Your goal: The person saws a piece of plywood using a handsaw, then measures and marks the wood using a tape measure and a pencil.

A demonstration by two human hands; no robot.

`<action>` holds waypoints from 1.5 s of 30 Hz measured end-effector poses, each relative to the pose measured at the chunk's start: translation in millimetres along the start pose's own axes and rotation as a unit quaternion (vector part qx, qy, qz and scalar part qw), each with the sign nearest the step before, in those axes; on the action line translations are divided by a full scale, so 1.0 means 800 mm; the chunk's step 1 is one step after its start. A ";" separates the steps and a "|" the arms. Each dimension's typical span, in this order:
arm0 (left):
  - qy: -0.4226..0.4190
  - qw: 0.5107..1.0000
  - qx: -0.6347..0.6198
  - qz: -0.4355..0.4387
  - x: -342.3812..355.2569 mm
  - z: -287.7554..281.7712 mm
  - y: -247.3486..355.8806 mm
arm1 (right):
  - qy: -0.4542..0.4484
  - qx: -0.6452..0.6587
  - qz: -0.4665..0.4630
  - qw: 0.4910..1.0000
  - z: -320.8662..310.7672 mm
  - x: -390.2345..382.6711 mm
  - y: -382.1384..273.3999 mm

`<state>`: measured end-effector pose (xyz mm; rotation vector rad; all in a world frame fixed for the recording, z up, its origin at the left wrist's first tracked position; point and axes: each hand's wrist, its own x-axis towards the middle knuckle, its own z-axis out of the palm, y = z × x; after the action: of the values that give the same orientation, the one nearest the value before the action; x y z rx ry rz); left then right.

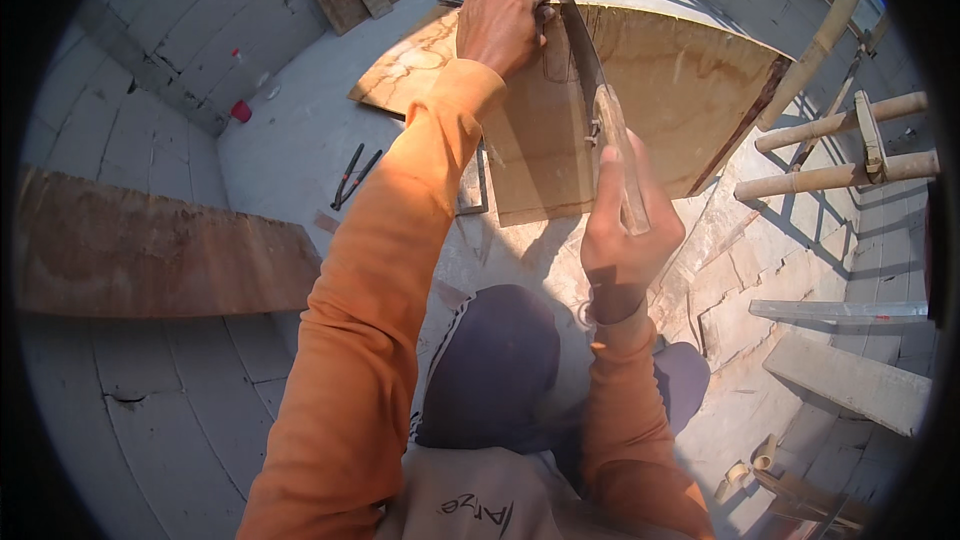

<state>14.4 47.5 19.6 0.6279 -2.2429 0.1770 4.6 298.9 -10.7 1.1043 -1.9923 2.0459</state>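
A handsaw (582, 55) with a long dark blade and a pale wooden handle crosses a plywood board (690, 90). My right hand (635, 205) is closed around the saw's handle, thumb along its side. The blade runs away from me over the board's far edge; whether it sits in a cut is hard to see. Left of the blade, my left hand (500, 28) grips the board's far edge with bent fingers. Something small and dark shows at its fingertips, too small to name. A lighter, stained piece of plywood (410, 58) lies beside the board, partly behind my left hand.
Pincers (352, 178) and a red cup (241, 111) lie on the floor to the left. A long plywood panel (160, 250) stands at the left. Bamboo poles (840, 125) stick out at the right, above a grey block (845, 380). Block walls (150, 140) surround the area.
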 end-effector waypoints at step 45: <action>0.065 0.998 -0.021 -0.002 -0.007 0.021 -0.016 | -0.015 -0.042 0.013 0.999 -0.022 -0.036 0.017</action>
<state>12.9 32.9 2.8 0.5822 -2.1147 0.1637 11.2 324.5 -35.7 1.1054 -2.0982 1.9487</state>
